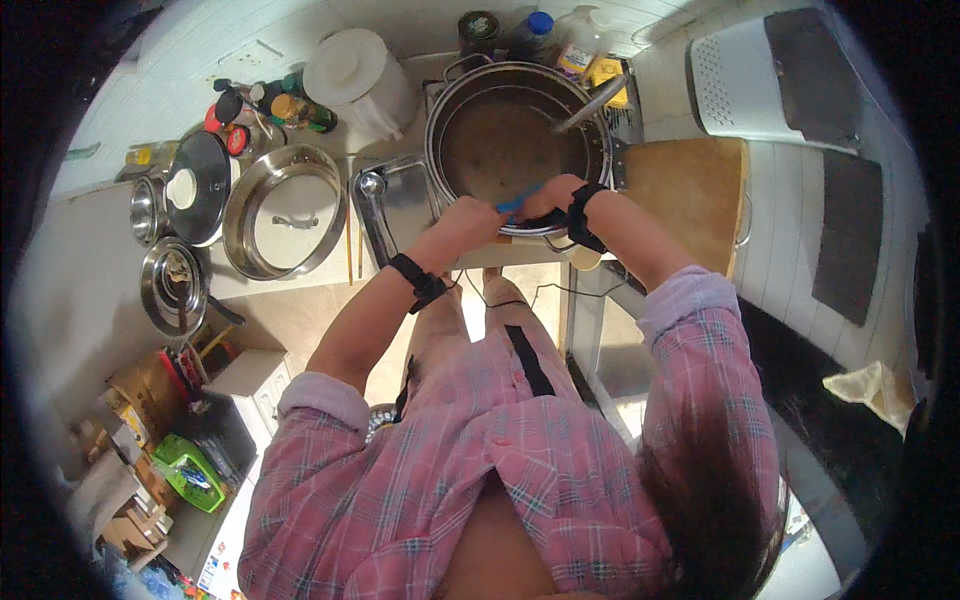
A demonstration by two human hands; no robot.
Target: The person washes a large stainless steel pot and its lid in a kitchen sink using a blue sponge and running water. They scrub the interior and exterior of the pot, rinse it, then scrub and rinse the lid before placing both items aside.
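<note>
A large metal pot (517,142) filled with brownish liquid stands before me on the stove. A metal utensil handle (592,103) leans over its right rim. Over the pot's near rim, my left hand (471,223) and my right hand (551,196) are close together. Between them runs a small blue item (519,199), its kind unclear, with my fingers closed on it from both sides. A dark part under my right hand is mostly hidden.
Left of the pot are a faucet (371,185), a steel pan or lid (236,217) and a white lidded container (345,69). Bottles (538,26) stand behind the pot. A wooden board (679,195) is at right. A thin black cable (510,303) hangs between my wrists.
</note>
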